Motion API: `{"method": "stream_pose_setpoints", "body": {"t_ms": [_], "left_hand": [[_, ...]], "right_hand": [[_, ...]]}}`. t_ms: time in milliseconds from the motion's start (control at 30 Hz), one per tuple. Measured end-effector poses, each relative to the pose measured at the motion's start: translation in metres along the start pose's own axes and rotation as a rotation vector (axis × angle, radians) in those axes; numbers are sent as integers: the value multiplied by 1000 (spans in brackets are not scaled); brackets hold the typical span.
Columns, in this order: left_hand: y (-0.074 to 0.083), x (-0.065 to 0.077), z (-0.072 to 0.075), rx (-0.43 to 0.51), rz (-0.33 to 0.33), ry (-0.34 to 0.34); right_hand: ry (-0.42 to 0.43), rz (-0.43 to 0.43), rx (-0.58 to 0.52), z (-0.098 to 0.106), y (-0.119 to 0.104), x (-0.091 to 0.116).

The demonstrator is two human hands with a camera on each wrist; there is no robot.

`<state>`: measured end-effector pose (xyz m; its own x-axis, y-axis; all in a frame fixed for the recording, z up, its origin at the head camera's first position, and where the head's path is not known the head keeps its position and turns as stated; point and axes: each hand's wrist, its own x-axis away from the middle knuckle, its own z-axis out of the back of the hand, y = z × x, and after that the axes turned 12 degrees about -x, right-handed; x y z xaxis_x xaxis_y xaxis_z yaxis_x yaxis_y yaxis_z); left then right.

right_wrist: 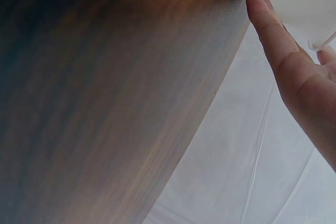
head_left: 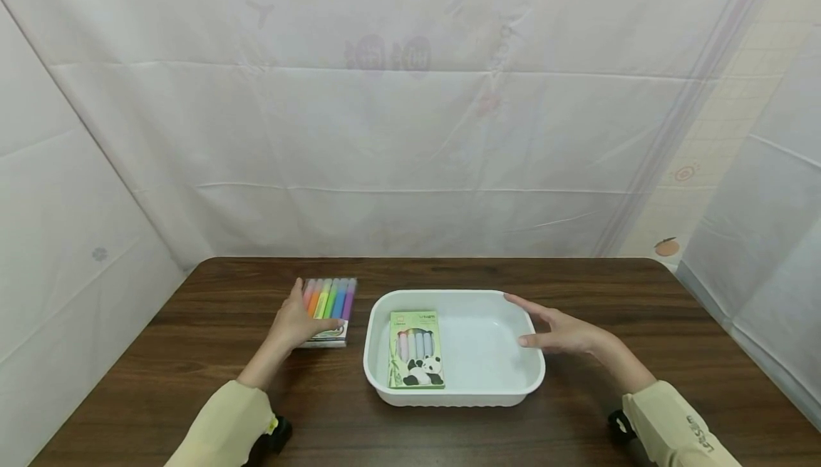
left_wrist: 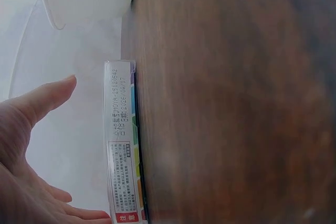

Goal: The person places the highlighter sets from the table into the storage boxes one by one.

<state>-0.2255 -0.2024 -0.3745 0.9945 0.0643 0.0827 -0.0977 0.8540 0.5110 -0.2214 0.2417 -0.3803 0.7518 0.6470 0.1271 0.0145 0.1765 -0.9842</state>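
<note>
A flat clear pack of coloured markers [head_left: 331, 301] lies on the table to the left of a white plastic basin [head_left: 454, 398]. My left hand [head_left: 296, 323] is over the pack's left and near part, thumb spread from the fingers. In the left wrist view, the thumb is apart from the marker pack's printed white edge [left_wrist: 119, 114], and the fingertips are close to its lower end. Inside the basin, on its left side, lies a green marker box [head_left: 415, 350] with a panda on it. My right hand [head_left: 567, 331] touches the basin's right side with straight fingers, its thumb over the rim.
The dark wooden table [head_left: 212, 353] has its far edge against a pale cloth backdrop [head_left: 410, 167]. More white cloth hangs at the left and right sides. A black wrist strap [head_left: 619, 426] shows at the right sleeve [head_left: 673, 421].
</note>
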Motion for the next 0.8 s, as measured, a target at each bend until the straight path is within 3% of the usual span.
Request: {"method": "stream_pose_setpoints", "body": {"t_ms": [267, 400, 800], "left_hand": [[1, -5, 0, -41, 24, -51], [1, -6, 0, -66, 35, -67], [0, -11, -1, -127, 13, -128]], "right_hand": [[17, -15, 15, -1, 0, 0], [-17, -2, -17, 0, 1, 0], [-21, 3, -9, 1, 2, -1]]}}
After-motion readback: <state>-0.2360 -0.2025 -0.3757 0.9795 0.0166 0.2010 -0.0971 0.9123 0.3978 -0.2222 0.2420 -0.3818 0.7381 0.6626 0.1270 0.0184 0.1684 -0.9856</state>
